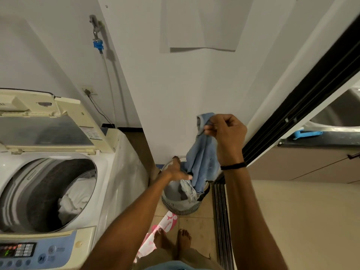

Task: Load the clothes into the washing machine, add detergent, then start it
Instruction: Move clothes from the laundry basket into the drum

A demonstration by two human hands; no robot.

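Note:
A top-loading washing machine (pixel 105 172) stands at the left with its lid (pixel 48 131) raised and white laundry (pixel 72 201) in the drum. A round striped laundry basket (pixel 179 208) holding clothes sits on the floor by the wall. My right hand (pixel 226 133) is shut on the top of a light blue garment (pixel 202 160), which hangs down over the basket. My left hand (pixel 176 172) reaches low over the basket's rim with its fingers spread, beside the garment's lower part.
A pink and white detergent pack (pixel 165 227) lies on the tiled floor by my bare feet. The control panel (pixel 19 250) is at the machine's front. A sliding door track (pixel 222 221) runs along the right. A hose and tap (pixel 98 43) hang on the wall.

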